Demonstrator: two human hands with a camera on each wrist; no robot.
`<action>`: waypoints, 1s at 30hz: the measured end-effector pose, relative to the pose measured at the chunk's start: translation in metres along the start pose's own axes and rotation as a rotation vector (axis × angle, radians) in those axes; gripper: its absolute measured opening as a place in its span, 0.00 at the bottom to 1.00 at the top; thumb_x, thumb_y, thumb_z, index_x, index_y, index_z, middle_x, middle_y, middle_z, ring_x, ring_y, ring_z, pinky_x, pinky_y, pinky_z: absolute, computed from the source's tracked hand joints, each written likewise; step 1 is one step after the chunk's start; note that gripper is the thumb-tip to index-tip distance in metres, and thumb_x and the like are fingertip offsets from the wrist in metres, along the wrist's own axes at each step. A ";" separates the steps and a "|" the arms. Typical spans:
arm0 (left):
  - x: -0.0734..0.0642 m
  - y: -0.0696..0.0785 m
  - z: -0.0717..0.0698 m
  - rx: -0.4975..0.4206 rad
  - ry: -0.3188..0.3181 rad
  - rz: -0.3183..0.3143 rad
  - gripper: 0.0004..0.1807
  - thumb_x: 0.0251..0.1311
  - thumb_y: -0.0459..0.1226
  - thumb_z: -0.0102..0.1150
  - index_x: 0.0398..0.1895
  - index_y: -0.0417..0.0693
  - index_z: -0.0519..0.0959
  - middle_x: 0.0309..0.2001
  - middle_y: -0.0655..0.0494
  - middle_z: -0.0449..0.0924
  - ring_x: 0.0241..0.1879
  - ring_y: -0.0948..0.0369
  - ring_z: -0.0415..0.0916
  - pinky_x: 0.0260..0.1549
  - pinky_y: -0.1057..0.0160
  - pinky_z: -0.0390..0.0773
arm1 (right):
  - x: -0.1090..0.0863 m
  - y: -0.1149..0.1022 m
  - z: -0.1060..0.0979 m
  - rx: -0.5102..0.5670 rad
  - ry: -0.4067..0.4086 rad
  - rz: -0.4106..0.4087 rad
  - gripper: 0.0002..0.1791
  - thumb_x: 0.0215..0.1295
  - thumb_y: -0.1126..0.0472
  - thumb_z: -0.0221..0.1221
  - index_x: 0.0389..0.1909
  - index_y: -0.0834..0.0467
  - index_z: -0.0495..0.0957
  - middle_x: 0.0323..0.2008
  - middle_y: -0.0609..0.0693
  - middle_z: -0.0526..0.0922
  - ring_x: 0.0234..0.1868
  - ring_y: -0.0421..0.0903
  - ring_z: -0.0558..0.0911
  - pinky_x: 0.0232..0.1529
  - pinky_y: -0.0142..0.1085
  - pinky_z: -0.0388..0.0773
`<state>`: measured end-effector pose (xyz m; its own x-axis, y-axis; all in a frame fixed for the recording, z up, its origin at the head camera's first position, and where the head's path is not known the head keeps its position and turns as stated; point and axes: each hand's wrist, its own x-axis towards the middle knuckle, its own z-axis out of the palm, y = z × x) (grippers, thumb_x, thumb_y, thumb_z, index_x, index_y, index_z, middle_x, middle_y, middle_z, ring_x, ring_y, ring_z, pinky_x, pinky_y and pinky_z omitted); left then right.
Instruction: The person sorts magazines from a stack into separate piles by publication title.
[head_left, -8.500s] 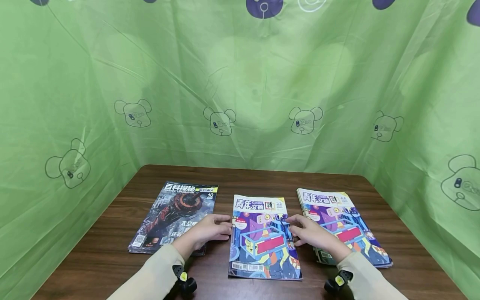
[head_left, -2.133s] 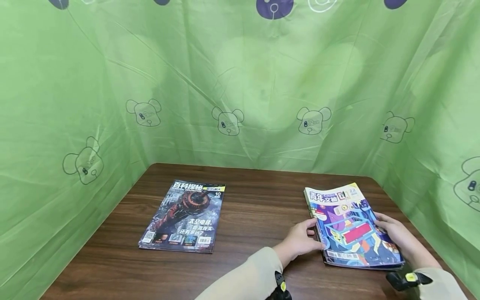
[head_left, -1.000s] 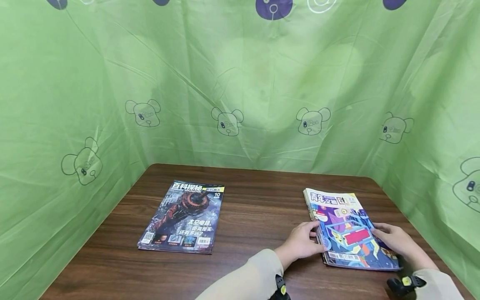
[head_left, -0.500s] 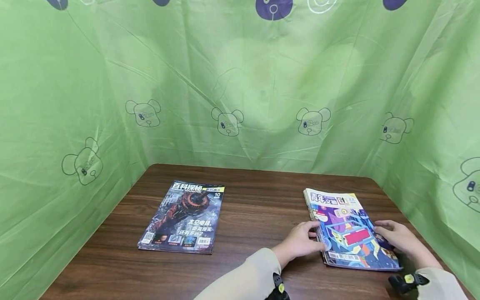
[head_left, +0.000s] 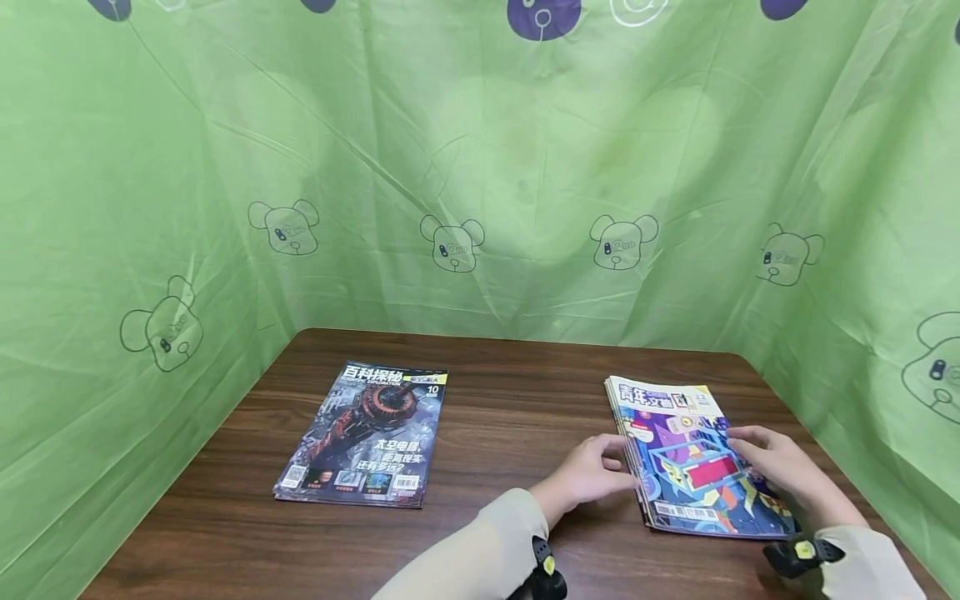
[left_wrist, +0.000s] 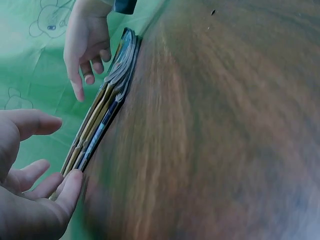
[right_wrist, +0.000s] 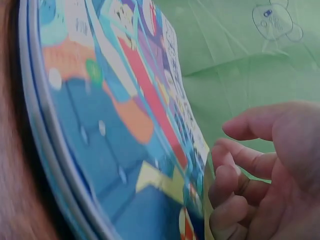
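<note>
A stack of magazines (head_left: 686, 458) with a purple and blue cover lies at the table's right, its edges nearly lined up. Beside its left edge is my left hand (head_left: 585, 475), fingers loosely spread; in the left wrist view the left hand's fingertips (left_wrist: 72, 180) are at the near end of the stack's side (left_wrist: 100, 110), and contact is hard to tell. My right hand (head_left: 787, 471) hovers at the right edge with relaxed, slightly bent fingers. In the right wrist view that hand (right_wrist: 270, 165) holds nothing beside the cover (right_wrist: 115, 115).
A dark magazine pile (head_left: 367, 433) with a red machine on its cover lies at the left of the brown wooden table (head_left: 517, 400). Green curtain (head_left: 480, 150) with bear drawings encloses the table's back and sides.
The magazine that lay mid-table between both hands is now on the right stack. Its tilted top has been squared. Lately the left hand drew slightly left and the right hand shifted left.
</note>
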<state>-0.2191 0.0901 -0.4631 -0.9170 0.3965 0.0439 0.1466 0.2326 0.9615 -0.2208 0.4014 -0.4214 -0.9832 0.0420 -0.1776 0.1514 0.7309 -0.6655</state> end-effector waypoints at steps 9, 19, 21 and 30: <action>0.001 -0.002 -0.018 -0.049 0.022 -0.018 0.32 0.51 0.32 0.75 0.62 0.48 0.77 0.59 0.53 0.77 0.49 0.60 0.81 0.38 0.67 0.83 | 0.004 -0.021 0.017 0.033 -0.002 -0.053 0.33 0.76 0.47 0.52 0.67 0.70 0.66 0.36 0.55 0.75 0.26 0.44 0.72 0.23 0.34 0.70; 0.001 -0.011 -0.044 -0.098 0.004 0.006 0.32 0.54 0.32 0.71 0.64 0.40 0.74 0.62 0.45 0.76 0.53 0.54 0.80 0.43 0.63 0.83 | 0.015 -0.043 0.042 0.081 -0.018 -0.145 0.27 0.75 0.53 0.54 0.64 0.70 0.70 0.32 0.56 0.81 0.26 0.47 0.78 0.18 0.35 0.72; 0.000 -0.012 -0.050 -0.094 0.004 0.015 0.32 0.54 0.32 0.71 0.64 0.38 0.74 0.62 0.44 0.75 0.54 0.53 0.79 0.45 0.63 0.82 | 0.019 -0.049 0.048 0.095 -0.034 -0.167 0.27 0.76 0.53 0.53 0.64 0.70 0.70 0.36 0.57 0.84 0.29 0.48 0.79 0.20 0.37 0.74; -0.004 -0.020 -0.075 -0.069 0.054 0.018 0.31 0.54 0.31 0.69 0.63 0.36 0.74 0.62 0.43 0.75 0.54 0.48 0.79 0.50 0.58 0.81 | 0.031 -0.082 0.079 0.157 -0.072 -0.224 0.23 0.75 0.57 0.54 0.63 0.67 0.72 0.29 0.54 0.77 0.23 0.44 0.71 0.16 0.32 0.68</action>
